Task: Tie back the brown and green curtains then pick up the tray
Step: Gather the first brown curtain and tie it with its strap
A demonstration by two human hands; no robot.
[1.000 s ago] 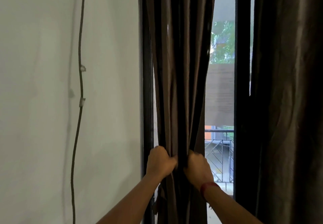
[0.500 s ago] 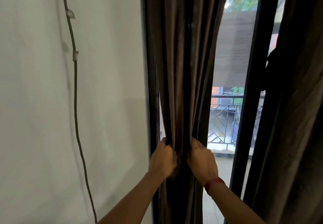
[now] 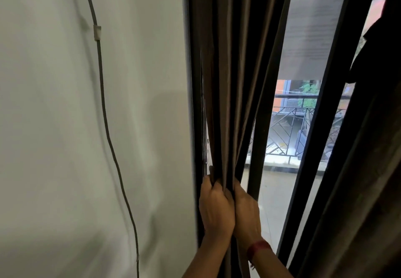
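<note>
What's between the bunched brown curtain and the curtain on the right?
Head view: between brown curtain and right curtain, only window glass and a black frame bar.

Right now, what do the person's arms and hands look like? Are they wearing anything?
Both forearms are bare, with no sleeves showing and no gloves. The right hand has a red band round its wrist. The left hand wears nothing that I can see: no ring, watch or band.

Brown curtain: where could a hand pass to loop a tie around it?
Room lies right of the brown curtain, up to the black window bar. Left is tight: folds meet the window frame; left hand and right hand grip the bunch.
</note>
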